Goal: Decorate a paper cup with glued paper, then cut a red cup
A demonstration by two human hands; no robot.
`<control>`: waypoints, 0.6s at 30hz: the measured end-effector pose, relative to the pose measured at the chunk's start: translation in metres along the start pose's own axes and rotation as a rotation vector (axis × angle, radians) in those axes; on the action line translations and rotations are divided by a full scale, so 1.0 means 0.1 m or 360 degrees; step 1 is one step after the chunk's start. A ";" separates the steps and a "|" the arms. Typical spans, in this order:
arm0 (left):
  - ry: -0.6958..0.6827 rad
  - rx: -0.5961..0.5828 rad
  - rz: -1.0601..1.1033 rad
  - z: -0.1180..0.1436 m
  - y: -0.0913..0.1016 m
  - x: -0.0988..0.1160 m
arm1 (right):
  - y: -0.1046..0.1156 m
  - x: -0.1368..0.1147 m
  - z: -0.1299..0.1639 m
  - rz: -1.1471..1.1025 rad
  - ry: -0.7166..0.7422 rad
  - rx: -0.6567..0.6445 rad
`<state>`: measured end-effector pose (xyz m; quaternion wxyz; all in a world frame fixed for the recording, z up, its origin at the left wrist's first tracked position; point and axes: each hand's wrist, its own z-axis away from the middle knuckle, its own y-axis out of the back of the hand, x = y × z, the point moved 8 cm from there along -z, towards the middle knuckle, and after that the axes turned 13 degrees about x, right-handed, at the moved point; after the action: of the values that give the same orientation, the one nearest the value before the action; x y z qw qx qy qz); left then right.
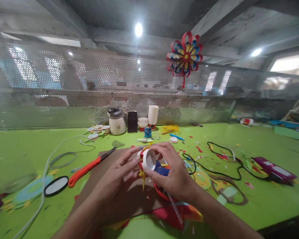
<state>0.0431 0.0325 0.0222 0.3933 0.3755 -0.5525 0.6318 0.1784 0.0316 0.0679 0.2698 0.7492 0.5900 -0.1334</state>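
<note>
Between my two hands is a short white paper cup piece (pixel 149 159), its round open end turned to the right. Red and yellow paper trim (pixel 142 162) runs around its side, with a yellow strip hanging down. My left hand (pixel 123 167) grips it from the left, fingers along the trimmed side. My right hand (pixel 169 166) pinches the rim on the right, thumb below and fingers above. Under them lies a brown board (pixel 94 192). Dark blue material (pixel 161 170) and a red ring-shaped thing (pixel 161 192) show partly behind my right hand.
Orange-handled scissors or a knife (pixel 86 171) rests at the board's left edge. A kettle (pixel 117 122), a dark phone-like slab (pixel 132 121) and stacked paper cups (pixel 153 115) stand at the back. Black cable (pixel 221 177) leads to a purple box (pixel 275 169) on the right. Paper scraps litter the green table.
</note>
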 end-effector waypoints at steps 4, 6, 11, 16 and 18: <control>0.0003 -0.0015 0.0015 0.01 -0.03 0.01 | -0.01 -0.01 -0.01 0.0017 -0.0004 0.0000; 0.0007 -0.0005 0.0026 0.01 -0.02 0.00 | -0.01 0.00 -0.01 0.0037 -0.0015 0.0003; -0.0002 -0.0054 0.0044 0.01 -0.04 -0.01 | -0.01 0.03 0.01 0.0059 -0.0049 0.0012; -0.0008 -0.0077 0.0010 0.02 -0.04 -0.02 | -0.02 0.05 0.02 -0.0004 -0.0088 -0.0010; -0.0022 -0.0075 0.0013 0.02 -0.05 -0.01 | -0.03 0.05 0.02 -0.0009 -0.0099 -0.0021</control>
<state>0.0478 0.0308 0.0233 0.3956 0.3682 -0.5715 0.6175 0.1769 0.0352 0.0632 0.2926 0.7413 0.5842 -0.1534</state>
